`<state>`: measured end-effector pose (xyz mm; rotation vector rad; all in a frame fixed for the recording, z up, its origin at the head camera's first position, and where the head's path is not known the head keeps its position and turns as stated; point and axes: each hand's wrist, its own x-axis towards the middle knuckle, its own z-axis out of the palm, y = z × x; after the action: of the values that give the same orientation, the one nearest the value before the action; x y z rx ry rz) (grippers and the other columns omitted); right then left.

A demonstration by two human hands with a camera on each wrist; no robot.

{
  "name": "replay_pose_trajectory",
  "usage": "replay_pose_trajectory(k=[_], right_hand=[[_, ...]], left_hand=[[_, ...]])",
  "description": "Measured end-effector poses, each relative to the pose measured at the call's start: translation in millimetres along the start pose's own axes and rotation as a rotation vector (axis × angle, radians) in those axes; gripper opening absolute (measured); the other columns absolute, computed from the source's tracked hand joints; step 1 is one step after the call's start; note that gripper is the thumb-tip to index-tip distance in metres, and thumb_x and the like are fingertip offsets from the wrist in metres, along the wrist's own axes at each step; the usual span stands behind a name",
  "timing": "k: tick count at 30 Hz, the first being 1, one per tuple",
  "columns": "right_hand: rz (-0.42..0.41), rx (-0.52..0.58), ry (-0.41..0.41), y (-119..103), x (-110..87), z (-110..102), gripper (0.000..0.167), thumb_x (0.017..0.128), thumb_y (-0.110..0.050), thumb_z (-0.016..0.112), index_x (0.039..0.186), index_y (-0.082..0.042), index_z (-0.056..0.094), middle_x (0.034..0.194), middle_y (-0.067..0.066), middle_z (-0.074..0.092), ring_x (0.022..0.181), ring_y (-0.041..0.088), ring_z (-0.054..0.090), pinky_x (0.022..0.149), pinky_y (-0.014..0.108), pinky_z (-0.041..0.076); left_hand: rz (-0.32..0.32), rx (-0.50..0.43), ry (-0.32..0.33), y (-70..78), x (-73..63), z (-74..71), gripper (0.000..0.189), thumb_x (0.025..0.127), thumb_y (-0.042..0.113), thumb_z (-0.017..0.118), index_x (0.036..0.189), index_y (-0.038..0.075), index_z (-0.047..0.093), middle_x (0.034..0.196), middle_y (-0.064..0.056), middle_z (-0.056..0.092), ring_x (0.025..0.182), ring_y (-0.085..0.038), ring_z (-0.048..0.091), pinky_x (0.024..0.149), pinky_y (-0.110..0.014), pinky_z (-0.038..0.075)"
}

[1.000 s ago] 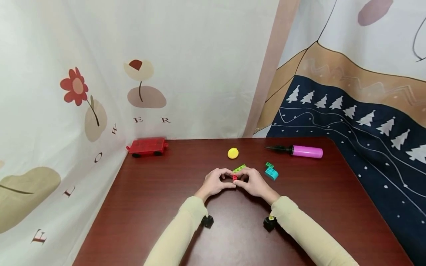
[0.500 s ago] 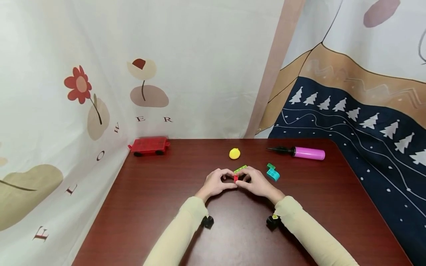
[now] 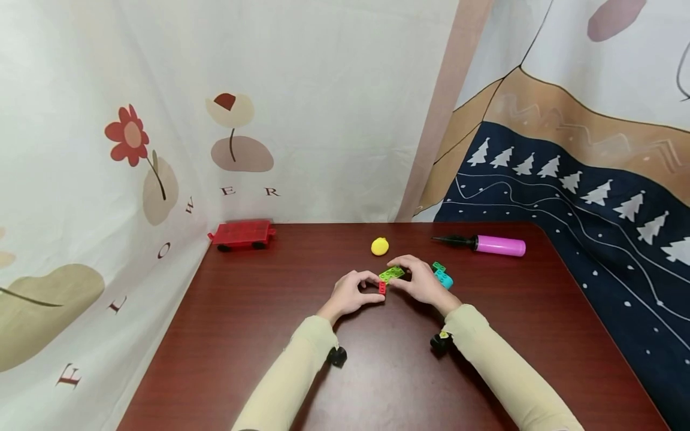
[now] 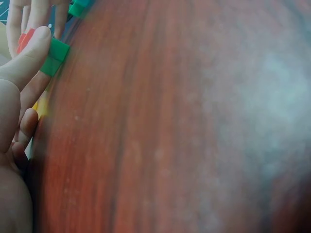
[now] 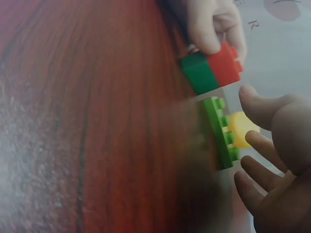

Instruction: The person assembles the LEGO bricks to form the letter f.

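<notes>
Between its thumb and fingers my left hand (image 3: 347,293) pinches a red toy brick (image 3: 382,288) that is joined to a dark green brick (image 5: 199,73). The left wrist view shows the green brick (image 4: 56,53) under the thumb. Just to the right, my right hand (image 3: 423,284) is spread around a lime-green studded brick (image 3: 391,274). In the right wrist view, visible space separates the right fingertips from the long lime brick (image 5: 221,133), which rests on the table with studs up.
A turquoise brick (image 3: 444,279) and a small green brick (image 3: 439,266) lie right of the right hand, the turquoise one partly hidden. Farther back on the table (image 3: 215,359) are a yellow lemon-shaped thing (image 3: 380,246), a purple hand pump (image 3: 498,245) and a red wheeled cart (image 3: 242,234).
My right hand has let go of the red brick and moved back and slightly right, opening its fingers by the lime brick. The left hand keeps its hold in nearly the same place.
</notes>
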<state>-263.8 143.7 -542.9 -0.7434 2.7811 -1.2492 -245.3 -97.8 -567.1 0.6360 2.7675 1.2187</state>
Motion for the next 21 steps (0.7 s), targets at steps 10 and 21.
replay_pose_trajectory(k=[10,21], right_hand=[[0.032,-0.041,-0.051,6.8,6.6,7.5,0.05,0.089,-0.021,0.087,0.135,-0.01,0.071,0.136,0.01,0.069,0.129,0.035,0.057,0.11,0.056,0.043],[-0.024,-0.08,-0.069,12.6,10.7,12.1,0.044,0.088,-0.019,0.087,0.13,-0.012,0.074,0.12,0.011,0.067,0.114,0.029,0.054,0.103,0.052,0.034]], left_hand=[[-0.027,-0.002,0.013,2.3,-2.5,1.5,0.036,0.082,0.045,0.09,0.113,0.033,0.076,0.104,0.02,0.074,0.092,-0.007,0.057,0.083,-0.031,0.044],[-0.029,0.005,0.014,2.1,-1.0,1.3,0.035,0.082,0.045,0.091,0.112,0.034,0.075,0.104,0.023,0.074,0.092,-0.006,0.056,0.084,-0.031,0.044]])
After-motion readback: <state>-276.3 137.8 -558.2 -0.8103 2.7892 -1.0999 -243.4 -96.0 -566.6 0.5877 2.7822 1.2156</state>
